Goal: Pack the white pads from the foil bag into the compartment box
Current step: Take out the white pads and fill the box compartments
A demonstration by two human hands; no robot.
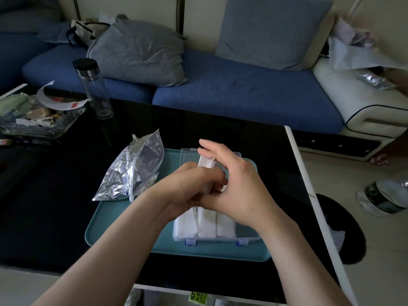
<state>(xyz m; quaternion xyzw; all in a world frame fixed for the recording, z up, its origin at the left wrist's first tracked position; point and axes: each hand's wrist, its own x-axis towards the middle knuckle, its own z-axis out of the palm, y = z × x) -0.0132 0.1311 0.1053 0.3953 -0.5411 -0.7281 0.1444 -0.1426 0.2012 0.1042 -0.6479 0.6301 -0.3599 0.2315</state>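
A clear compartment box [247,238] with blue latches sits on a teal tray [106,228], its lid open toward the far side. White pads [207,225] fill the compartments nearest me. Both hands hover over the box's middle. My left hand [187,191] grips a stack of white pads [206,164] standing on edge. My right hand [238,186] holds the same stack from the right, fingers spread along its top. The crumpled foil bag [130,171] lies at the tray's left edge, mouth open.
The tray rests on a black glass table with a white edge [302,173] at the right. A clear bottle with black cap [92,87] and a dish of wrappers [37,115] stand far left. A blue sofa lies beyond.
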